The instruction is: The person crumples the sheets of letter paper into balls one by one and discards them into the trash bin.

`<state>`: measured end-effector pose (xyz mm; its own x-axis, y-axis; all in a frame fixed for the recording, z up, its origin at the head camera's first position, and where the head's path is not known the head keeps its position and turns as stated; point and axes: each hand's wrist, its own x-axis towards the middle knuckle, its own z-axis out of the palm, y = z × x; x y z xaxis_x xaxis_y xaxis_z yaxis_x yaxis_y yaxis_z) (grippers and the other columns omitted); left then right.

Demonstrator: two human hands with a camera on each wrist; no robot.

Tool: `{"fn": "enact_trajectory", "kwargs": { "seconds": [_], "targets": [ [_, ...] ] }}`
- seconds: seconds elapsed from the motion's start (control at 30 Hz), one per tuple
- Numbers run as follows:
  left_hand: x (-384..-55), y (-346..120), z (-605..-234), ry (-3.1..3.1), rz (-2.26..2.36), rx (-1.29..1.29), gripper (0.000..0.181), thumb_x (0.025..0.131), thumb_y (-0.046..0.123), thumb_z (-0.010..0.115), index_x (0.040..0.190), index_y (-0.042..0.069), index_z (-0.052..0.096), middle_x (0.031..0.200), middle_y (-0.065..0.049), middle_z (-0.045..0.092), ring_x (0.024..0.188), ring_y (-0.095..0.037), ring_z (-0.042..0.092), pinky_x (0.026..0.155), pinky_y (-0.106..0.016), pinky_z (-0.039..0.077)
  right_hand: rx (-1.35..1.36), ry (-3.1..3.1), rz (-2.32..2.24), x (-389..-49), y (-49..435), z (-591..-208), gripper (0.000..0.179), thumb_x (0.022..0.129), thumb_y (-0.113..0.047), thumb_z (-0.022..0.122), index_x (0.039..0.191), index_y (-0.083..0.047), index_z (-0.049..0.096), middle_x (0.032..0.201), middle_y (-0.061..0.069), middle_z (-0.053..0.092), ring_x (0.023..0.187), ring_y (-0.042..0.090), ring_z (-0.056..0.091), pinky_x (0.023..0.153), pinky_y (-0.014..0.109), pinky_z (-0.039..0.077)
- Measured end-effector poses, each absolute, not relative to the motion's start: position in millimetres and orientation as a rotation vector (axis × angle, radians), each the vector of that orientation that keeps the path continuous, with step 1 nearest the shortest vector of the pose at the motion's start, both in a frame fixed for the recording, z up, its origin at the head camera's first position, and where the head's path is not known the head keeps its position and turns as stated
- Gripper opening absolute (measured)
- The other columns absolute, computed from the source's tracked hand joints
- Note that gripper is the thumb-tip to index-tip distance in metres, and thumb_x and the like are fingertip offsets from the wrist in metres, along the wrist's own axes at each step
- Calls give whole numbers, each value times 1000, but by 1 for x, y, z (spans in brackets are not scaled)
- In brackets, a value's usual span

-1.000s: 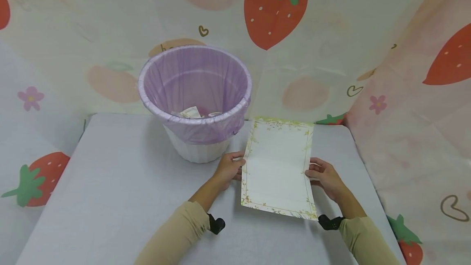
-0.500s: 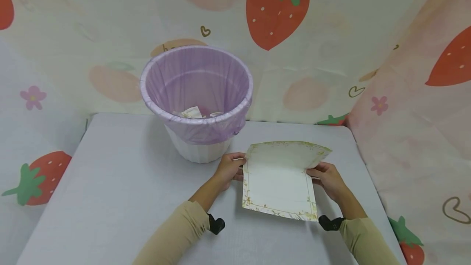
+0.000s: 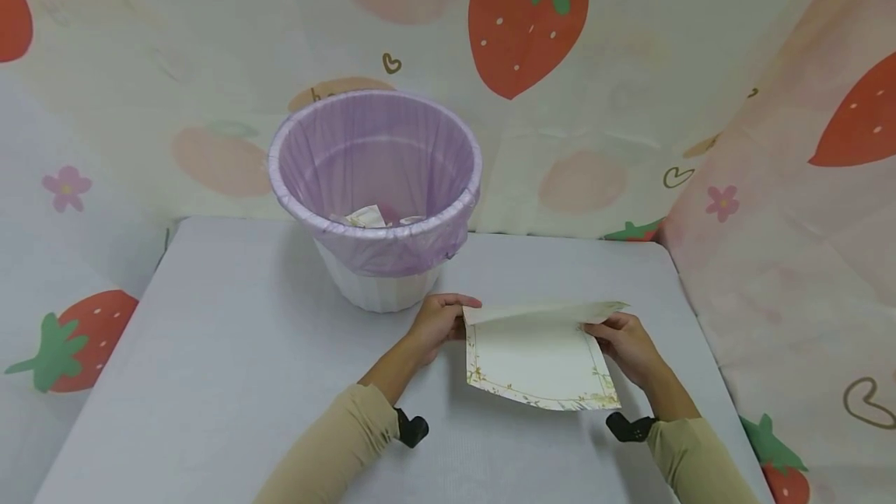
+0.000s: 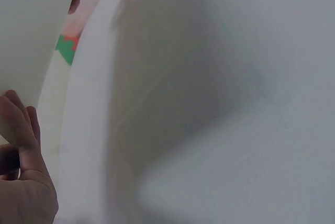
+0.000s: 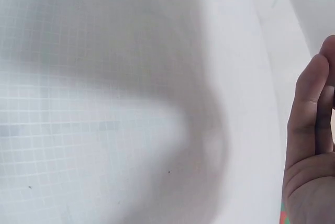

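Observation:
A white sheet of paper [image 3: 535, 360] with a leafy gold-green border is held above the table by both hands. Its far half bends over toward the person along a crosswise line. My left hand [image 3: 437, 323] pinches the left edge near that bend, its thumb hidden partly by the paper. On the right edge, my right hand [image 3: 625, 339] pinches the sheet between thumb and fingers. In the left wrist view the left hand [image 4: 26, 171] shows at the lower left, below the pale underside of the paper [image 4: 31, 30]. The right wrist view shows the right hand's fingers [image 5: 309, 114] at its right edge.
A white bin [image 3: 381, 290] lined with a purple plastic bag [image 3: 381, 154] stands behind and left of the paper, with white scraps [image 3: 366, 216] inside. A white cloth covers the table [image 3: 231, 379]. Strawberry-patterned sheets [image 3: 630, 61] hang around the back and sides.
The paper's far half has folded over toward the person, from nearly flat to bent down onto itself. Both hands stay at the side edges, with the left fingers shifted slightly onto the bend.

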<state>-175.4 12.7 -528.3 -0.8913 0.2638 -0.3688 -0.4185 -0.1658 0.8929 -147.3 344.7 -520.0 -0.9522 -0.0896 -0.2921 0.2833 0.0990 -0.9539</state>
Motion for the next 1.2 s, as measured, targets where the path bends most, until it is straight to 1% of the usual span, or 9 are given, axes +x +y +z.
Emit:
{"fn": "enact_trajectory", "kwargs": {
  "seconds": [0.1, 0.2, 0.37, 0.47, 0.63, 0.87, 0.97, 1.1, 1.2],
  "targets": [
    [-177, 12, -529, 1664, 2090, -161, 33, 97, -1, 42, 117, -10, 67, 106, -20, 71, 78, -16, 69, 69, -30, 58, 146, 2074, -1952, -147, 345, -520, 12, 95, -4, 65, 94, -11, 75, 85, -2, 71, 74, 10, 64, 64, 24, 54],
    [-178, 12, -528, 1657, 2084, -176, 38, 93, 2, 40, 115, -11, 67, 105, -19, 72, 81, -17, 69, 71, -30, 58, 102, 2060, -1967, -146, 346, -520, 15, 96, -4, 65, 96, -14, 75, 90, -3, 72, 79, 10, 66, 68, 24, 55],
    [-177, 10, -524, 1757, 2036, -134, 27, 94, 13, 61, 112, -4, 71, 99, -11, 71, 77, -15, 68, 68, -28, 57, 12, 2060, -1963, -145, 348, -518, 20, 98, -4, 60, 99, -17, 75, 100, -4, 72, 91, 11, 68, 76, 26, 57],
    [-175, 9, -524, 1893, 1968, -53, 26, 86, 10, 75, 111, 3, 73, 107, -10, 69, 76, -14, 64, 64, -26, 54, -16, 2068, -1931, -144, 348, -517, 22, 101, -5, 54, 104, -10, 75, 107, -3, 71, 99, 11, 67, 80, 27, 56],
    [-175, 10, -524, 2007, 1933, 36, 26, 86, 5, 74, 112, 8, 75, 123, -8, 64, 93, -16, 60, 75, -26, 51, -65, 2149, -1726, -145, 346, -513, 31, 105, -16, 51, 122, 6, 64, 120, 7, 67, 103, 15, 64, 83, 29, 54],
    [-177, 10, -518, 2020, 1942, 150, 30, 88, -2, 69, 115, 9, 73, 126, -8, 66, 112, -29, 60, 87, -31, 52, -221, 2106, -1332, -147, 327, -499, 48, 102, -32, 58, 143, -9, 52, 138, 11, 57, 115, 23, 59, 95, 35, 46],
    [-177, 9, -515, 2063, 1916, 219, 28, 89, -4, 67, 113, 8, 74, 122, -7, 68, 98, -21, 62, 79, -27, 51, -326, 2069, -1249, -145, 316, -493, 50, 100, -30, 60, 146, -12, 50, 138, 8, 58, 122, 23, 56, 99, 35, 44],
    [-170, 9, -495, 2100, 1883, 362, 24, 89, -10, 63, 110, -2, 72, 116, -14, 70, 72, -13, 55, 68, -22, 46, -383, 2055, -1225, -144, 302, -488, 52, 100, -27, 61, 147, -10, 48, 132, 9, 62, 117, 23, 60, 94, 35, 49],
    [-167, 12, -486, 2129, 1844, 453, 23, 90, -12, 60, 109, -7, 71, 117, -20, 68, 82, -20, 59, 73, -25, 47, -403, 2040, -1233, -143, 294, -488, 53, 100, -25, 61, 148, -6, 45, 129, 12, 64, 111, 24, 62, 90, 37, 51]
  ]
}}
